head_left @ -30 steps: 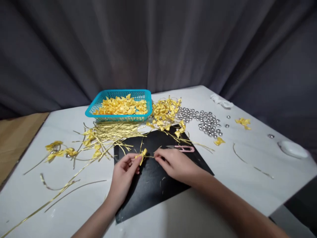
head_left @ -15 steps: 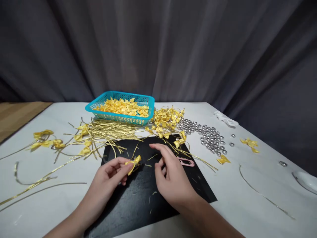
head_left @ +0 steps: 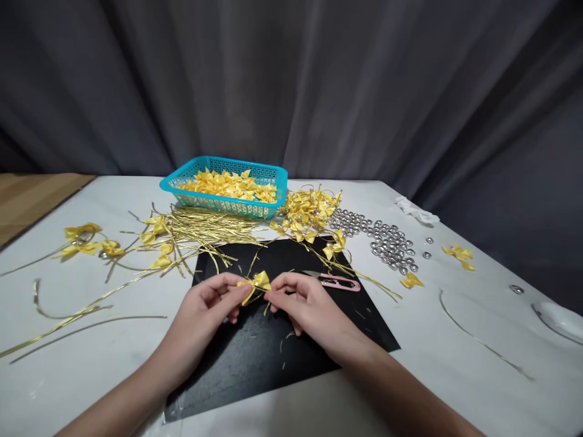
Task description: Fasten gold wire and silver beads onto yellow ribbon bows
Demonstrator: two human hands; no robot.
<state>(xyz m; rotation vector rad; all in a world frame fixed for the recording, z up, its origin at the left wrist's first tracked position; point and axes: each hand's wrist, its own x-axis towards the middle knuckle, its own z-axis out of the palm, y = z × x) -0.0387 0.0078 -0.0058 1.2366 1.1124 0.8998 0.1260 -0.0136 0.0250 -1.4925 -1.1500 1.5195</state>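
Note:
A small yellow ribbon bow (head_left: pixel 255 283) with thin gold wire at its middle is held over a black mat (head_left: pixel 282 340). My left hand (head_left: pixel 207 309) pinches the bow's left side with thumb and fingers. On the bow's right side, my right hand (head_left: pixel 304 306) pinches it or its wire. Both hands hover just above the mat, fingers closed around the bow.
A teal basket (head_left: pixel 228 206) of yellow bows stands behind the mat. Gold wire strips (head_left: pixel 204 233) and finished bows (head_left: pixel 307 212) lie beside it. Silver beads (head_left: pixel 387 240) spread to the right. Pink snips (head_left: pixel 334 281) rest on the mat. A white dish (head_left: pixel 558 318) sits at far right.
My right hand, lifted open beside the bow half a second ago, has come back and pinched it. The bow rose slightly toward the mat's middle. The camera view shifted.

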